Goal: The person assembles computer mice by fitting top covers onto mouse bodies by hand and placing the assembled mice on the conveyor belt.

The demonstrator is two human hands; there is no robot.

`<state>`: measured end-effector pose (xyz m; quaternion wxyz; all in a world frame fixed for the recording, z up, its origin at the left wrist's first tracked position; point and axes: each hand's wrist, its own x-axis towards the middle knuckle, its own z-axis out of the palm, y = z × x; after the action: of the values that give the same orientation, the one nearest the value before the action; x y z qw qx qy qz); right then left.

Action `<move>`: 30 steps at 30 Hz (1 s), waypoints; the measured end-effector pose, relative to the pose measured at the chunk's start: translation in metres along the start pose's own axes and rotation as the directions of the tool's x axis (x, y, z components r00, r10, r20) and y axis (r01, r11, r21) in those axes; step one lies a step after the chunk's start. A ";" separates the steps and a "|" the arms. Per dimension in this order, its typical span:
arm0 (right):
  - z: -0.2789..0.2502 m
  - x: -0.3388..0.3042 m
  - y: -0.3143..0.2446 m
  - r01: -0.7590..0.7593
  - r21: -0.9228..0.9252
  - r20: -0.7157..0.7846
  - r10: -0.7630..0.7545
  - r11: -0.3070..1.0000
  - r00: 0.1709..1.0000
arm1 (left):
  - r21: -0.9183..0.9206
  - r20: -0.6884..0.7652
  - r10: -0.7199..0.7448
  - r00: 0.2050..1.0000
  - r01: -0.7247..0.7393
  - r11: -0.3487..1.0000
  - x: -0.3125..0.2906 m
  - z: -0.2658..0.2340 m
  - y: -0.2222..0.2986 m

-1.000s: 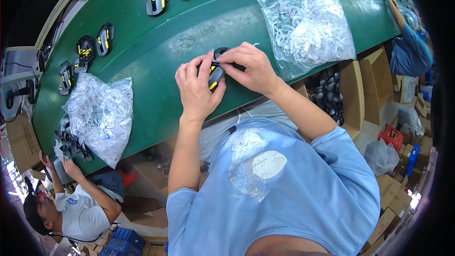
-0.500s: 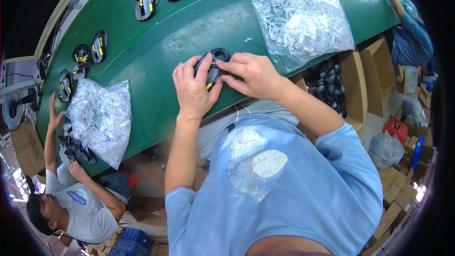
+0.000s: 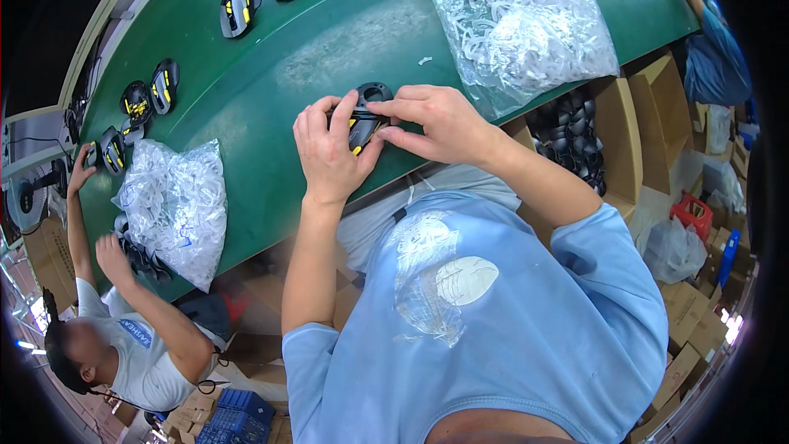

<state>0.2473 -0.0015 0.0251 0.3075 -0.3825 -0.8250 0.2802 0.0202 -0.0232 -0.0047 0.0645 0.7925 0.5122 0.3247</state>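
Observation:
Between my two hands, near the front edge of the green bench, lies a black and grey computer mouse [image 3: 375, 94] with yellow accents and a round opening at its far end. My left hand [image 3: 333, 152] wraps around its left side, fingers on top and thumb along the near part. My right hand [image 3: 440, 122] pinches at its right side with thumb and forefinger. Whether a small part sits under those fingertips cannot be made out. My hands cover much of the mouse.
A clear bag of white plastic pieces [image 3: 526, 29] lies right of my hands; a second bag [image 3: 177, 205] lies left. Several mice [image 3: 240, 10] line the far side. A carton of black parts [image 3: 569, 136] stands below the bench. A co-worker's hand [image 3: 80, 171] reaches in at left.
My hands stay on the mouse with small finger shifts. The view has shifted slightly. At left, the co-worker's one hand moved up to a mouse, the other lifted off the black parts.

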 end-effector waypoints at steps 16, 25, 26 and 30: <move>0.003 0.003 -0.004 0.082 -0.130 -0.063 -0.090 0.988 0.994 | -0.011 -0.027 0.016 0.999 -0.016 1.000 -0.001 -0.001 0.001; 0.031 -0.026 0.003 -0.002 -0.171 0.043 0.009 0.985 0.999 | -0.009 0.021 0.055 0.998 -0.055 0.998 -0.006 -0.005 -0.004; 0.036 -0.031 0.003 0.014 -0.170 -0.076 -0.027 0.985 0.997 | -0.001 -0.002 0.082 0.997 -0.082 0.997 -0.006 -0.004 -0.007; 0.007 -0.090 -0.001 0.122 0.003 -0.503 -0.104 0.993 0.858 | 0.097 0.042 0.093 0.995 -0.097 0.991 -0.009 -0.007 -0.004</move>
<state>0.2890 -0.0756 -0.0051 0.5337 -0.3878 -0.7328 0.1670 0.0109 -0.0304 -0.0048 0.0192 0.8242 0.4879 0.2867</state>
